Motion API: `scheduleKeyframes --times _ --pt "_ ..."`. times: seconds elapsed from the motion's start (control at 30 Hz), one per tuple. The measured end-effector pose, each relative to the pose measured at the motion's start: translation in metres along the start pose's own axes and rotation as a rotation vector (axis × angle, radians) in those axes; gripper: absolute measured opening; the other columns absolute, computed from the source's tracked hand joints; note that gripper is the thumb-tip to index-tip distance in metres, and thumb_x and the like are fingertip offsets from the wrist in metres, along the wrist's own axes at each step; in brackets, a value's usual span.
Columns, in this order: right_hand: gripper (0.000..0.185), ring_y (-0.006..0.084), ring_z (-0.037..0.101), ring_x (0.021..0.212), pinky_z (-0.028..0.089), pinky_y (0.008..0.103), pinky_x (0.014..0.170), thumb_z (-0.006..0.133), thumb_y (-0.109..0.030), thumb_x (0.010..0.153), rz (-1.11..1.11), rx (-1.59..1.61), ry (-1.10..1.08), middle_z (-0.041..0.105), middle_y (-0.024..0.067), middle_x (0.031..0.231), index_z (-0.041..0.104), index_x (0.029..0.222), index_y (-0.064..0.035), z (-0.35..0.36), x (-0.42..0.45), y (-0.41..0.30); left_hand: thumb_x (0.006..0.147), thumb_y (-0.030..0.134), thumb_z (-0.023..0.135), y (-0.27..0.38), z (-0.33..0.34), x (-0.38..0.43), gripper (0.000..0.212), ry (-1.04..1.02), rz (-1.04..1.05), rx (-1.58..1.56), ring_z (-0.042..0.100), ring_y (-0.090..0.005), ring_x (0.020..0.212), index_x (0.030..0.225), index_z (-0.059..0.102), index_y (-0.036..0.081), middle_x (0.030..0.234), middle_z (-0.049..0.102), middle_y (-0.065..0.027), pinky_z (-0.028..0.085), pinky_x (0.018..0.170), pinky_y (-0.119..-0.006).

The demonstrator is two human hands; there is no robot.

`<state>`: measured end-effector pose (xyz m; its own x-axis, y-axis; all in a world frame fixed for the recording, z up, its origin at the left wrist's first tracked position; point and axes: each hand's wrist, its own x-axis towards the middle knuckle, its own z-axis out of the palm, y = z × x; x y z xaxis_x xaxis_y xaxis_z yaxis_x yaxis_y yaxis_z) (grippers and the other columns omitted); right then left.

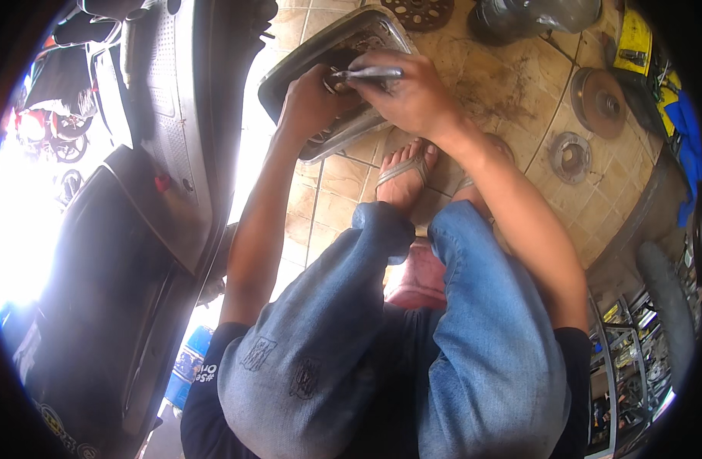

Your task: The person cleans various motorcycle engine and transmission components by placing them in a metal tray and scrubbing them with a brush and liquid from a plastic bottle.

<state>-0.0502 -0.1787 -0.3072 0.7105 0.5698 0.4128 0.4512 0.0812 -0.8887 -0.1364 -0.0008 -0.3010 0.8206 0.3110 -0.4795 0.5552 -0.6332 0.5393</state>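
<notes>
Both of my hands are over a grimy metal tray (351,150) on the floor, which holds dark residue and some metal parts. My left hand (315,102) grips a small ring-shaped metal part (332,85), mostly covered by the fingers. A slim tool with a silver handle (379,73) is pinched in my right hand (411,94). Its narrow tip points left and meets or nearly meets the ring part; contact cannot be made out. What lies beneath the hands in the tray is partly hidden.
A scooter (173,115) stands close on the left. On the tiled floor to the right lie a drum-shaped metal part (598,103) and a smaller round metal part (570,158). A perforated disc (418,10) lies beyond the tray. A metal rack (612,373) holds parts at lower right.
</notes>
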Motion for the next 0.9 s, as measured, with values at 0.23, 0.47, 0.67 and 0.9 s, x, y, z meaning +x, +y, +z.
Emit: scheduleKeyframes --times 0.23,0.47,0.67,0.9 --pt "0.018 0.0335 0.07 0.08 0.056 0.0402 0.07 0.078 -0.007 0.08 0.058 0.014 -0.089 0.072 0.0152 0.087 0.072 0.097 -0.0033 -0.006 -0.008 -0.002 0.075 0.029 0.09 -0.006 -0.002 -0.005 0.053 -0.134 -0.254 -0.329 0.073 -0.0176 0.07 0.111 0.064 0.001 0.087 0.074 -0.0108 0.058 0.053 -0.03" --pt "0.017 0.0313 0.07 0.081 0.056 0.0395 0.07 0.078 -0.002 0.079 -0.083 -0.012 -0.081 0.071 0.0125 0.088 0.073 0.096 -0.0038 -0.02 -0.006 -0.006 0.083 0.017 0.083 -0.018 -0.003 -0.005 0.045 -0.317 -0.388 -0.862 0.072 -0.0171 0.079 0.12 0.063 0.002 0.101 0.072 -0.0102 0.059 0.055 -0.033" --pt "0.018 0.0301 0.071 0.08 0.057 0.0367 0.072 0.078 -0.002 0.08 -0.027 0.059 -0.057 0.073 0.0122 0.09 0.073 0.097 -0.0026 -0.018 0.001 -0.014 0.088 0.017 0.077 -0.023 0.001 -0.011 0.04 -0.285 -0.309 -1.008 0.072 -0.0203 0.08 0.122 0.061 0.004 0.102 0.07 -0.0088 0.062 0.062 -0.036" --pt "0.016 0.0214 0.075 0.085 0.057 0.031 0.076 0.08 -0.006 0.084 0.202 0.134 0.006 0.077 0.0124 0.094 0.075 0.1 -0.0017 -0.024 -0.012 0.0 0.089 0.037 0.073 -0.009 -0.009 -0.025 0.049 -0.115 -0.444 -1.07 0.069 -0.0258 0.085 0.124 0.061 0.005 0.103 0.067 -0.0142 0.06 0.072 -0.043"
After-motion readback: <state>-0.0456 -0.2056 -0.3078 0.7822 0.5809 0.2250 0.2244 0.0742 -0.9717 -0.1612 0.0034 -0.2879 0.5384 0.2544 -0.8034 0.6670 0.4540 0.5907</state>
